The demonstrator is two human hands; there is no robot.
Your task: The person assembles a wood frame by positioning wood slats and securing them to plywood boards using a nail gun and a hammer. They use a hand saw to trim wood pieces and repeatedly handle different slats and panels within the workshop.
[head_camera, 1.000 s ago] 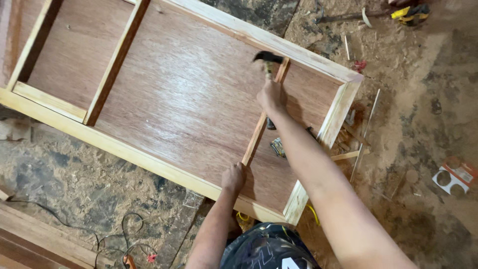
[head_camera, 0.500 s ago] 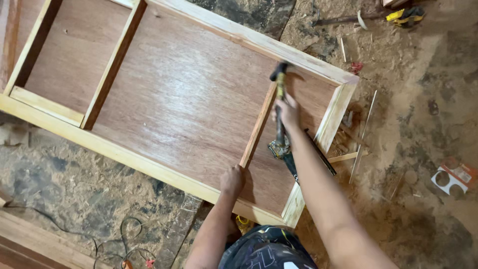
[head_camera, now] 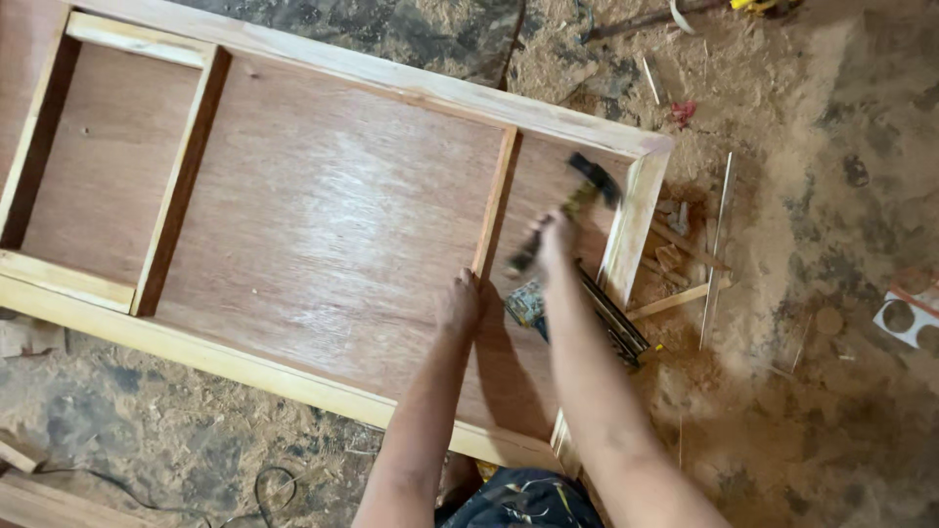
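My right hand [head_camera: 550,235] is wrapped tight around the handle of a claw hammer [head_camera: 577,200]. Its dark head is blurred and hangs just to the right of the thin wooden crosspiece [head_camera: 497,200], short of the frame's end rail [head_camera: 634,220]. I grip low on the handle so the head has reach and weight.

My left hand [head_camera: 460,301] presses flat on the near end of that crosspiece, fingers curled down over it. It clasps nothing; it only pins the strip against the plywood panel [head_camera: 333,215] so it cannot skid while the hammer is up.

The crosspiece stands on edge across the panel, running from the far long rail [head_camera: 391,83] toward the near long rail [head_camera: 245,367], and my left hand covers its near end. A second, wider crosspiece [head_camera: 181,181] sits well to its left.

Right of the thin crosspiece, partly under my right forearm, lie a small patterned box [head_camera: 525,303] and a long dark bar-shaped tool [head_camera: 611,318], close enough to reach. The whole frame rests on a sawdust-strewn floor [head_camera: 802,391], with offcut sticks [head_camera: 685,264] beyond the end rail.
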